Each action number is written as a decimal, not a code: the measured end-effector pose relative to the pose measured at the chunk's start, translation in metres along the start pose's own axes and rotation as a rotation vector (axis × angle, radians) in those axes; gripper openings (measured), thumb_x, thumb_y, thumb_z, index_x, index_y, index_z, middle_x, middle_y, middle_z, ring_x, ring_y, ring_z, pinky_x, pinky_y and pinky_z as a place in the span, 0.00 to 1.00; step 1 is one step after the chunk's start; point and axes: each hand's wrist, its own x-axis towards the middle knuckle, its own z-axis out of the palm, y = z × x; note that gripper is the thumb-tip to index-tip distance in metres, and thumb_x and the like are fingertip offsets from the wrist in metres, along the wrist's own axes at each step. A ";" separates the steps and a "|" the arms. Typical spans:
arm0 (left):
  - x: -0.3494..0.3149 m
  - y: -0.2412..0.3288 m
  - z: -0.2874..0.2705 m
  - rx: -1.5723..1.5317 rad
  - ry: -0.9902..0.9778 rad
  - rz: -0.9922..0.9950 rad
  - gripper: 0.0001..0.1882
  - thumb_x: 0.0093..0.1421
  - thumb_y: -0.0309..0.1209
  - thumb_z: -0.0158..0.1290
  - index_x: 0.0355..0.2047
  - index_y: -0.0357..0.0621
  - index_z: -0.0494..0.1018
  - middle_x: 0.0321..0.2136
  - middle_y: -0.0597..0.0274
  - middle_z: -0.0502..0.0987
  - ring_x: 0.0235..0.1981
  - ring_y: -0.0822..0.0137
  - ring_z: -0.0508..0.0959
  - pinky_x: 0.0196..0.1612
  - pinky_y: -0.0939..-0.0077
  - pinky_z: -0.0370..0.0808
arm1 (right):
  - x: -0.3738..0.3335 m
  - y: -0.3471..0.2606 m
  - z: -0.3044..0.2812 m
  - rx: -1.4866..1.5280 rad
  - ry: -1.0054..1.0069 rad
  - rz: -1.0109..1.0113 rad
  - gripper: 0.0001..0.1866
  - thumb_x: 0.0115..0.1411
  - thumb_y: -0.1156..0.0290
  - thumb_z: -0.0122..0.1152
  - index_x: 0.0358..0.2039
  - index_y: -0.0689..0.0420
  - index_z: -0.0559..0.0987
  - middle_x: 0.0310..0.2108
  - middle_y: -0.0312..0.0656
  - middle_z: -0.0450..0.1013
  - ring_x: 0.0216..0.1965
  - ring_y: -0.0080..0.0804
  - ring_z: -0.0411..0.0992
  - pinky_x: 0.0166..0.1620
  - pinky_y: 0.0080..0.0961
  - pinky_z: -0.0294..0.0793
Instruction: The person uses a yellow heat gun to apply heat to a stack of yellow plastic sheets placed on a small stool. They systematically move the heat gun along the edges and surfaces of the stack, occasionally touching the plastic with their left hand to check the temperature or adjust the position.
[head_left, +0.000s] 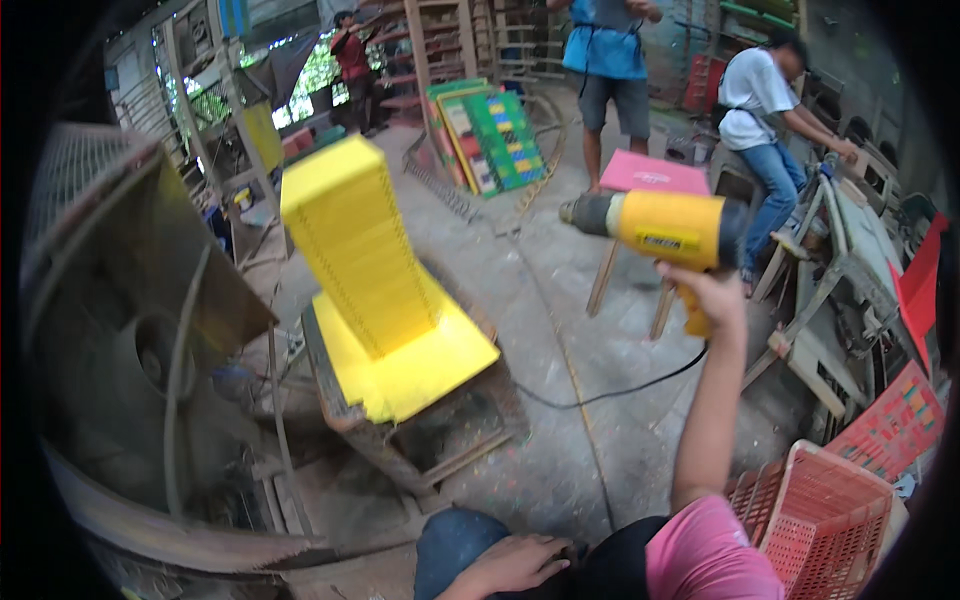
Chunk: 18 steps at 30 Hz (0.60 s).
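Note:
My right hand (712, 298) is closed round the handle of a yellow and black heat gun (665, 222), raised at the right with its nozzle toward the left. A black cord (610, 394) runs from its handle down and leftward. Palm down, my left hand (520, 562) lies on my lap, holding nothing, its fingers stretched out. A tall yellow block-like stack (345, 240) with rows of small marks along its edges leans slightly left. It stands on flat yellow sheets (455, 360) on a low worn wooden stool (470, 440). Both hands are apart from the stack.
A large dark metal machine housing (110, 290) stands at the left. Red plastic crates (825, 520) sit at the lower right. Farther off are a pink-topped stool (655, 172), colourful leaning panels (505, 140), a workbench (850, 240) and several people.

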 end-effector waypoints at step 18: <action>-0.052 0.190 -0.112 -0.474 0.139 -0.697 0.16 0.62 0.35 0.50 0.46 0.42 0.76 0.43 0.42 0.77 0.47 0.49 0.77 0.51 0.58 0.72 | 0.006 -0.149 -0.015 0.187 -0.183 0.323 0.29 0.48 0.66 0.77 0.49 0.59 0.75 0.45 0.39 0.76 0.47 0.29 0.74 0.51 0.28 0.73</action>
